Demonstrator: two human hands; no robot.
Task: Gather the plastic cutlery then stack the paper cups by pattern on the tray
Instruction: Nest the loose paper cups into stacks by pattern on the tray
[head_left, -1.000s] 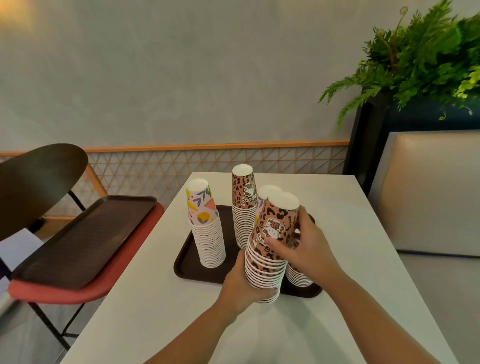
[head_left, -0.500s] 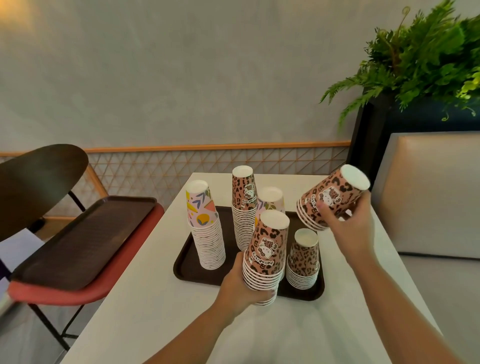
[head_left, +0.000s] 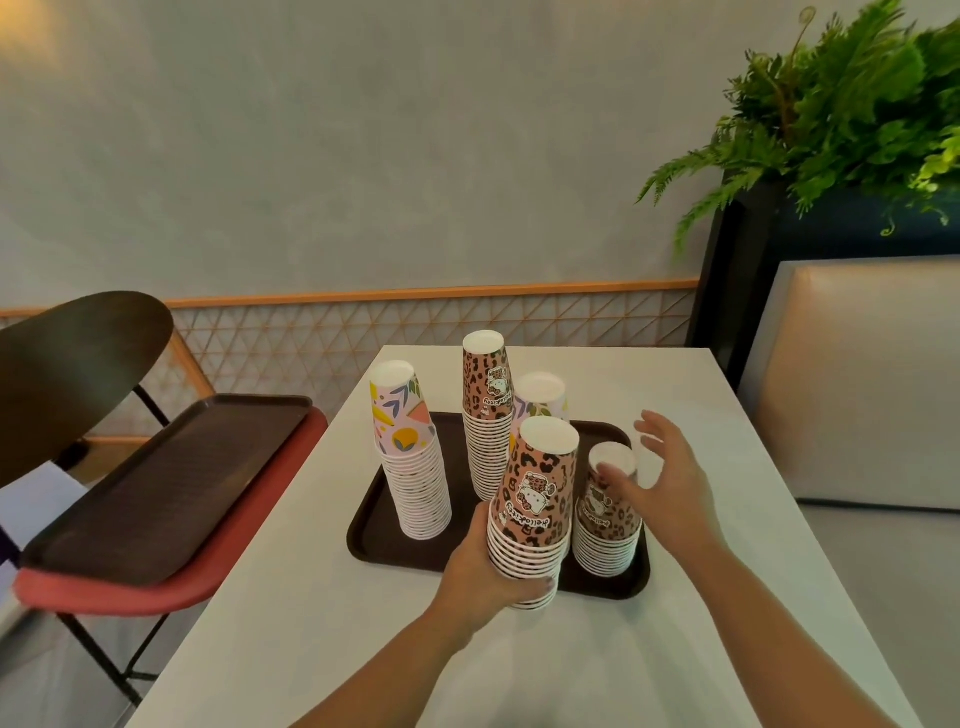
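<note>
Head view shows a white rectangular table (head_left: 322, 597) with a dark brown plastic tray (head_left: 374, 530) lying flat on it. Five stacks of inverted paper cups are visible. A stack of floral-pattern paper cups (head_left: 410, 452) stands upright on the left part of the tray. A tall stack of leopard-print paper cups (head_left: 485, 415) stands upright at the rear centre of the tray, and a second floral-pattern stack (head_left: 540, 395) stands just behind and right of it, mostly hidden. A short stack of leopard-print cups (head_left: 605, 525) stands on the right part of the tray. The nearest leopard-print stack (head_left: 535, 509) is at the tray's front edge, tilted slightly; whether its base rests on the tray or on the table cannot be determined. The left hand (head_left: 483, 577) grips the lower part of this nearest stack, fingers wrapped around the rims. The right hand (head_left: 660, 488) holds nothing; its fingers are spread and relaxed, with the fingertips at or just beside the upper part of the short stack, and contact cannot be confirmed because of blur. No plastic cutlery can be made out. Left of the table, a second dark brown tray (head_left: 166, 483) rests on the red seat of a chair (head_left: 119, 587). A green fern (head_left: 841, 104) in a dark planter stands at the upper right, beside a beige upholstered bench (head_left: 872, 384).
</note>
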